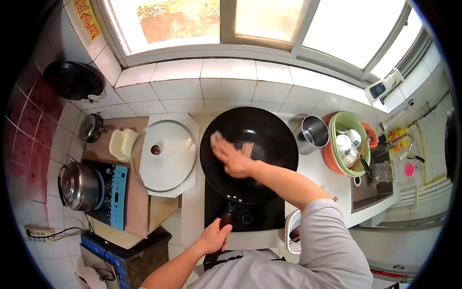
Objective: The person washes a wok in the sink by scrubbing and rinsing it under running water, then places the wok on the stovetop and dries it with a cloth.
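A large black wok stands on the black cooktop. My left hand is wrapped round its dark wooden handle, at the front of the wok. Inside the wok, over its left part, is my right hand, with its fingers stretched toward the upper left and blurred. A small pale piece, too blurred to name, lies just beyond that hand. Left of the wok rests a glass lid with a round knob. A metal cylinder stands at the wok's right.
Bowls fill a green basin on the right, beside the sink. At left, a steel pot sits on a blue-edged induction cooker, near cream containers. A white basket is by the counter's front edge.
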`<state>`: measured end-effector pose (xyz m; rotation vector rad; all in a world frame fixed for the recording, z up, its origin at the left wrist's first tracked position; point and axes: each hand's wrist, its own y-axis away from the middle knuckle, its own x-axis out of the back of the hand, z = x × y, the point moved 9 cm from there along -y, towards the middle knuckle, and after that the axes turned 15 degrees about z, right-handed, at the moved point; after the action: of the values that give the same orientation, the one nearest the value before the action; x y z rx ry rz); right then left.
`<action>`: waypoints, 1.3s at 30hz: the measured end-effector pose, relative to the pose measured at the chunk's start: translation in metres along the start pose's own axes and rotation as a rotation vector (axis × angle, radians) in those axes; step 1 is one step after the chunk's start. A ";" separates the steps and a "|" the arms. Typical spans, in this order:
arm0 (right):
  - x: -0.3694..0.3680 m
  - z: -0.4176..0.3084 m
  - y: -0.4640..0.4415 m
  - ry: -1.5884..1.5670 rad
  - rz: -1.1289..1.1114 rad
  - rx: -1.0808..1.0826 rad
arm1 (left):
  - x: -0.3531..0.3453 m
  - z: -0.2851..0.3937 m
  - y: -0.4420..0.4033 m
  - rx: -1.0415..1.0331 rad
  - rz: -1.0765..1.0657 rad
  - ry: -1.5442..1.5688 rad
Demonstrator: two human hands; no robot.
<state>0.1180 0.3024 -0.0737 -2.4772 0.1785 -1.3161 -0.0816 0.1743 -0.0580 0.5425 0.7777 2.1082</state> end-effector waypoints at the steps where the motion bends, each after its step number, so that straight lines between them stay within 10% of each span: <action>1: -0.004 -0.015 0.018 -0.079 -0.111 0.027 | 0.000 0.002 0.001 0.005 0.006 -0.001; 8: 0.033 -0.032 0.108 -0.513 -0.628 -0.240 | 0.002 -0.001 0.003 -0.020 0.032 0.010; 12: 0.106 0.042 0.070 -0.465 -0.292 -0.695 | 0.002 0.003 0.004 -0.023 0.034 0.006; 14: 0.148 0.072 0.055 0.630 -0.013 -0.223 | 0.003 0.003 0.005 -0.023 0.035 0.002; 20: 0.069 0.078 0.054 0.611 -0.141 -0.200 | 0.002 0.005 0.004 -0.016 0.014 -0.003; 31: 0.044 -0.086 0.083 -0.408 -0.613 -0.173 | 0.002 0.006 0.009 -0.041 0.047 0.000; 34: 0.036 -0.008 0.094 -0.589 -0.755 -0.257 | 0.007 0.007 0.005 -0.055 0.046 0.001; 36: 0.123 -0.016 0.049 0.503 -0.718 -0.436 | 0.008 0.007 0.003 -0.033 0.019 0.027; 39: 0.101 0.093 0.072 0.885 -0.328 -0.161 | 0.011 0.006 0.004 -0.005 0.033 0.009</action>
<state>0.2545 0.2295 -0.0680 -1.9029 0.0771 -2.5512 -0.0867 0.1831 -0.0498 0.5464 0.7729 2.1444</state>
